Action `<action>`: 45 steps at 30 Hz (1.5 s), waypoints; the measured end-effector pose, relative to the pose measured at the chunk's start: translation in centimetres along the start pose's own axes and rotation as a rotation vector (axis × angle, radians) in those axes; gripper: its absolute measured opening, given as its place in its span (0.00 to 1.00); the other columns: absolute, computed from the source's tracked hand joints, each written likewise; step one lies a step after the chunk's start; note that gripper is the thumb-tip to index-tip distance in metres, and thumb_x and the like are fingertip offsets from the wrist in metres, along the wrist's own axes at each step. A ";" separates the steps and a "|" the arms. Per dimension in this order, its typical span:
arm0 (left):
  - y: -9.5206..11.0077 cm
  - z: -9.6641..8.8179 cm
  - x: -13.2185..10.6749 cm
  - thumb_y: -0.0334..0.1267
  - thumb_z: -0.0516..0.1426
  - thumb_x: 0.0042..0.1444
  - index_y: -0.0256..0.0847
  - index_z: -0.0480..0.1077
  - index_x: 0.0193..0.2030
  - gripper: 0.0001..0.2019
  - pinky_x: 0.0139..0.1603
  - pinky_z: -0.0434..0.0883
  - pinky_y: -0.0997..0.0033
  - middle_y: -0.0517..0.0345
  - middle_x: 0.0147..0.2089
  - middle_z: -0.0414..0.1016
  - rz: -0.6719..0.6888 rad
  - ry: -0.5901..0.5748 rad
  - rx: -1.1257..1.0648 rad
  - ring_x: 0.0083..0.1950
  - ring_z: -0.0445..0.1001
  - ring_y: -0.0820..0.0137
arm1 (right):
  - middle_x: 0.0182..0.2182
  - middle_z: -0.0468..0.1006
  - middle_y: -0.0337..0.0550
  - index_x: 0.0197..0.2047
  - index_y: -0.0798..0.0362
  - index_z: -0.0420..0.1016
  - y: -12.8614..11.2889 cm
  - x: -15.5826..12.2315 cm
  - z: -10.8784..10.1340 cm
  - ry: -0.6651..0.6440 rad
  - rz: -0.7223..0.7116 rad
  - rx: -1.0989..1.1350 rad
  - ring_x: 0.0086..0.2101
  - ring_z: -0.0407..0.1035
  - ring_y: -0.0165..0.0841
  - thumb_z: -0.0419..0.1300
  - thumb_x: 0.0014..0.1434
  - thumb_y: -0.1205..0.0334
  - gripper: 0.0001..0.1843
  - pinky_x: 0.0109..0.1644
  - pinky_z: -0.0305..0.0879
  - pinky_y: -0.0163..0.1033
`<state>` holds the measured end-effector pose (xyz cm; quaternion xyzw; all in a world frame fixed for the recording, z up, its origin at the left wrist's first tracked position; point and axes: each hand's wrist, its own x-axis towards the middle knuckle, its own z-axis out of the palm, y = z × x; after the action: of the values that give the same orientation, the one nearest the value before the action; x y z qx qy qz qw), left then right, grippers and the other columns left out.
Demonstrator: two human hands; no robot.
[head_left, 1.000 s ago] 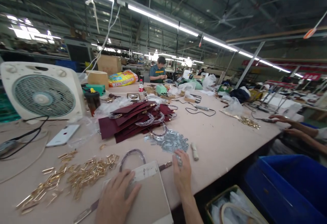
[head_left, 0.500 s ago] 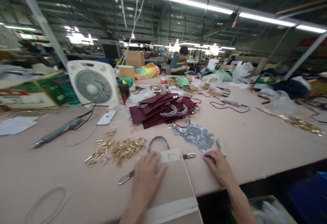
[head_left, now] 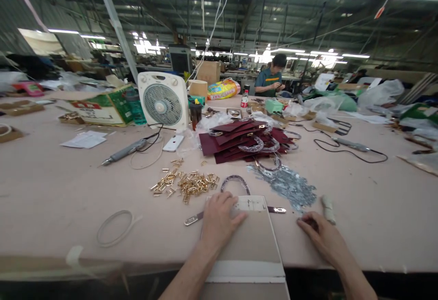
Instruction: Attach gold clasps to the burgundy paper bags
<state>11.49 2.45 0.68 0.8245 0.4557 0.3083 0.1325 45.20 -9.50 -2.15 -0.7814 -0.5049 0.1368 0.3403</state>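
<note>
My left hand [head_left: 219, 220] lies flat with fingers stretched on a beige flat bag panel [head_left: 251, 240] at the table's near edge. A strap with metal ends [head_left: 277, 209] runs under the panel's top, and a wrapped handle loop [head_left: 235, 182] arches behind it. My right hand [head_left: 320, 236] rests on the table to the right, fingers curled at the edge of a heap of small silver parts [head_left: 285, 183]. What its fingertips hold, if anything, I cannot make out. A small whitish roll [head_left: 327, 203] lies just beyond it.
Gold metal fittings [head_left: 186, 183] are scattered left of the panel. A stack of dark red panels with wrapped handles [head_left: 244, 140] sits further back, with a white fan [head_left: 163, 100], a phone [head_left: 173, 143] and a corded tool [head_left: 125, 152]. A clear loop [head_left: 114, 227] lies at left. A person [head_left: 272, 79] works across the table.
The view swung left, bringing the fan toward the middle. My right hand slid from the silver heap to the table just right of the panel. My left hand stayed on the panel.
</note>
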 end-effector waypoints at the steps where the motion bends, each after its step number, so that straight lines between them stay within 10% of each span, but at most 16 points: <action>1: 0.0 0.0 0.0 0.49 0.71 0.55 0.51 0.76 0.56 0.22 0.61 0.67 0.49 0.58 0.59 0.78 -0.001 0.004 -0.007 0.60 0.71 0.56 | 0.35 0.83 0.46 0.36 0.47 0.80 -0.9 0.0 0.0 -0.006 0.007 0.026 0.36 0.77 0.43 0.63 0.56 0.40 0.19 0.42 0.74 0.46; 14: -0.2 0.4 -0.2 0.49 0.70 0.56 0.51 0.76 0.55 0.21 0.62 0.66 0.49 0.55 0.57 0.79 0.036 0.057 -0.038 0.61 0.71 0.54 | 0.38 0.80 0.42 0.39 0.48 0.79 -17.4 1.5 8.0 -0.273 -0.360 0.397 0.41 0.73 0.39 0.61 0.66 0.54 0.09 0.48 0.67 0.41; 45: 0.0 -0.2 -0.1 0.44 0.67 0.59 0.48 0.74 0.54 0.17 0.63 0.64 0.51 0.54 0.56 0.79 -0.001 0.035 -0.088 0.61 0.71 0.56 | 0.36 0.78 0.41 0.37 0.47 0.82 -17.8 2.9 10.1 -0.348 -0.338 0.094 0.37 0.72 0.37 0.62 0.56 0.67 0.08 0.45 0.66 0.42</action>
<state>11.34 2.39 0.78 0.8121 0.4443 0.3425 0.1607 28.49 1.62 2.83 -0.6338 -0.6724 0.2341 0.3022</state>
